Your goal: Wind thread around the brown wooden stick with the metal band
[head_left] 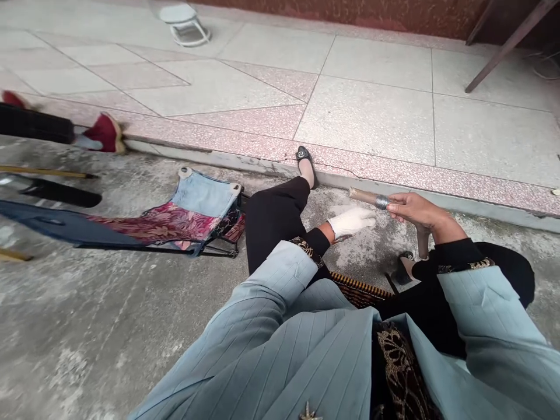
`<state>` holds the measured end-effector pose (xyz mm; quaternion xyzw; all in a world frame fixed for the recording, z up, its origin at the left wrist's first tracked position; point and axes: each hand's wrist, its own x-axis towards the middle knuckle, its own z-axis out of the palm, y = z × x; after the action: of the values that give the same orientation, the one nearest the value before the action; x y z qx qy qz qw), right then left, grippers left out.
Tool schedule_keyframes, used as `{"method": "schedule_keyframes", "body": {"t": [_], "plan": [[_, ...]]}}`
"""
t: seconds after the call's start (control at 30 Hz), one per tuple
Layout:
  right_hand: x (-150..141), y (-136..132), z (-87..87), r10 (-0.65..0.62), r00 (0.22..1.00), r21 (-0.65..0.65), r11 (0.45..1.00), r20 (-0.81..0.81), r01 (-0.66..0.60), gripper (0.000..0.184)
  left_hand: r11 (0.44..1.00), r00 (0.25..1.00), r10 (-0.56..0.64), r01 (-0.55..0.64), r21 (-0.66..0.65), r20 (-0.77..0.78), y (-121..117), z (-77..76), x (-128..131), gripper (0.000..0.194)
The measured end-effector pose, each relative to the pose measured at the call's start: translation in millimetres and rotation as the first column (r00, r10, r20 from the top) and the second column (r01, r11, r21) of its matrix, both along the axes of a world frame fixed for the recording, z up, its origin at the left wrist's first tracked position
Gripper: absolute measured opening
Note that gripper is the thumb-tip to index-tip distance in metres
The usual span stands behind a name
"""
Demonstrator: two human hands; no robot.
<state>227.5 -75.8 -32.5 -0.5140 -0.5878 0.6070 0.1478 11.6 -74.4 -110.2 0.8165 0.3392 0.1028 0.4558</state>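
My right hand [409, 209], bare, is closed around a brownish wooden stick [362, 196] held roughly level. Silver wire [382, 202] is wound around the stick just ahead of my thumb. Below my right wrist a similar brown piece [422, 244] points down; whether it joins the stick is hidden by my hand. My left hand [352, 223] wears a white glove and hovers apart from the stick, to its lower left. Its fingers are stretched out, with nothing visible in them.
A low folding seat [205, 195] with blue and red floral cloth stands to the left. A raised tiled step [371, 116] runs across ahead, with a white stool [184, 26] at its back. Another person's red shoe [105, 133] rests near the step edge. A striped woven seat [359, 289] shows beneath me.
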Motion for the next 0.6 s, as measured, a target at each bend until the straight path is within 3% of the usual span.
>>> {"method": "schedule_keyframes", "body": {"t": [0.2,0.37,0.5,0.6], "plan": [[3.8,-0.3,-2.6,-0.069,0.997,-0.001,0.998,0.019,0.069,0.047,0.996,0.998,0.034,-0.029,0.081,-0.057,-3.6,-4.4,3.4,0.035],[9.6,-1.4,-11.9,-0.043,0.999,-0.025,0.999,-0.004,0.043,0.048,0.996,0.994,0.079,-0.076,0.041,-0.076,-6.0,-11.2,6.0,0.034],[9.3,0.4,-19.6,-0.113,0.994,-0.010,0.994,-0.010,0.113,0.060,0.991,0.984,0.130,-0.125,0.047,-0.122,-7.0,-2.4,2.8,0.035],[11.6,4.2,-27.6,-0.157,0.987,0.058,0.986,0.015,0.156,0.060,0.994,0.990,0.106,-0.102,0.043,-0.099,-9.0,8.8,-2.1,0.033]]}}
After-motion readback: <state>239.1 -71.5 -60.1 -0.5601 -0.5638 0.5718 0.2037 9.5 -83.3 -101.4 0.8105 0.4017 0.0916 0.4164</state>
